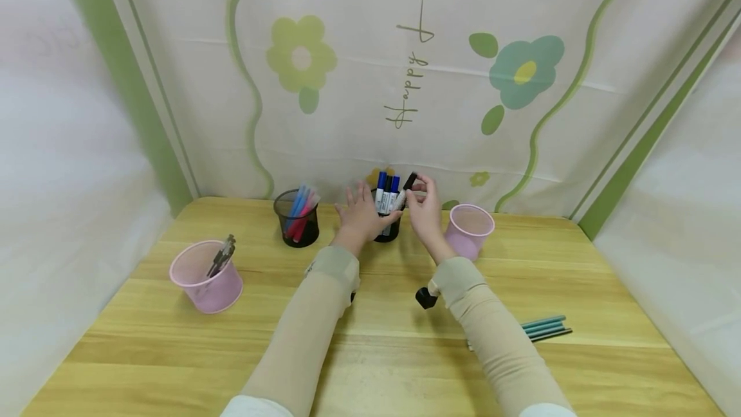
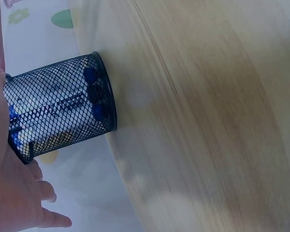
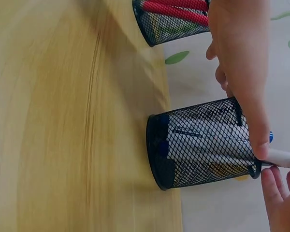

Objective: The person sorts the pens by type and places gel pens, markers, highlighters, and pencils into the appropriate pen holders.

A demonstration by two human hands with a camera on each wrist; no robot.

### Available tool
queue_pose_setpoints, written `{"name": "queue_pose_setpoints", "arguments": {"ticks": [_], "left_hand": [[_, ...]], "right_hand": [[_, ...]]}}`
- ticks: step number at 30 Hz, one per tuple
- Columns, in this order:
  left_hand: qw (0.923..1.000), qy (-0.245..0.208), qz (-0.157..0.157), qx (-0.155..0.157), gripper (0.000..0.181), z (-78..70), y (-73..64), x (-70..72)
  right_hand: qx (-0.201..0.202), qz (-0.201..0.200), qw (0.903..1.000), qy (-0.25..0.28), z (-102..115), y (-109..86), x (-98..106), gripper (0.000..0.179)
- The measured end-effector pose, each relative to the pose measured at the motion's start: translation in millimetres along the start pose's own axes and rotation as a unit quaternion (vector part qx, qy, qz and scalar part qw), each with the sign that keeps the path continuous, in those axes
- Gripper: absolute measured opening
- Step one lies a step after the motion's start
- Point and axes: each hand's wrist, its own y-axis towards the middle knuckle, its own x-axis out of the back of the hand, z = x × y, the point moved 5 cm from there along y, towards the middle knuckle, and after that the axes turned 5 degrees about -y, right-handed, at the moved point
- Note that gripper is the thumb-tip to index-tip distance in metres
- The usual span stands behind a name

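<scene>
A black mesh pen cup stands at the back of the table with blue- and black-capped white markers upright in it. My right hand pinches another white marker with a black cap, tilted at the right side of the cup's mouth. In the right wrist view the lower part of this marker is at the rim. My left hand is at the cup's left side, its fingers spread and straight, the thumb reaching across the front of the rim.
Left of the hands stands another black mesh cup with blue and red pens. A pink cup with dark pens is at the far left. To the right is a second pink cup. Several teal and dark sticks lie beside the right forearm.
</scene>
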Motion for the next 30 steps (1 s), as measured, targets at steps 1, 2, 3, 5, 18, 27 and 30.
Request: {"name": "queue_pose_setpoints", "arguments": {"ticks": [1,2,3,5,18,27,30], "left_hand": [[1.0,-0.001,0.0,0.0,0.113,-0.1,0.4,-0.1],[1.0,-0.001,0.0,0.0,0.113,-0.2,0.8,-0.2],[1.0,-0.002,0.0,0.0,0.113,0.0,1.3,-0.5],[1.0,-0.003,0.0,0.0,0.113,0.4,2.5,-1.1],[0.9999,-0.011,0.001,-0.001,0.116,3.2,5.0,-3.0],[0.9975,-0.068,-0.009,-0.017,0.118,3.4,4.7,3.5],[0.9962,-0.078,-0.023,-0.032,0.117,0.0,4.6,9.0]], "right_hand": [[0.001,-0.002,1.0,0.001,0.2,0.7,0.8,0.043],[0.003,-0.005,1.0,0.002,0.3,1.4,1.6,0.041],[0.005,-0.006,1.0,0.002,0.4,2.1,2.3,0.04],[0.007,-0.002,1.0,-0.004,0.0,3.0,3.2,0.037],[0.006,0.038,0.9982,-0.046,-1.2,0.2,8.0,0.032],[-0.001,0.065,0.9961,-0.06,-2.0,-2.0,13.1,0.031],[0.002,0.072,0.9953,-0.064,-0.5,-3.1,15.0,0.031]]}}
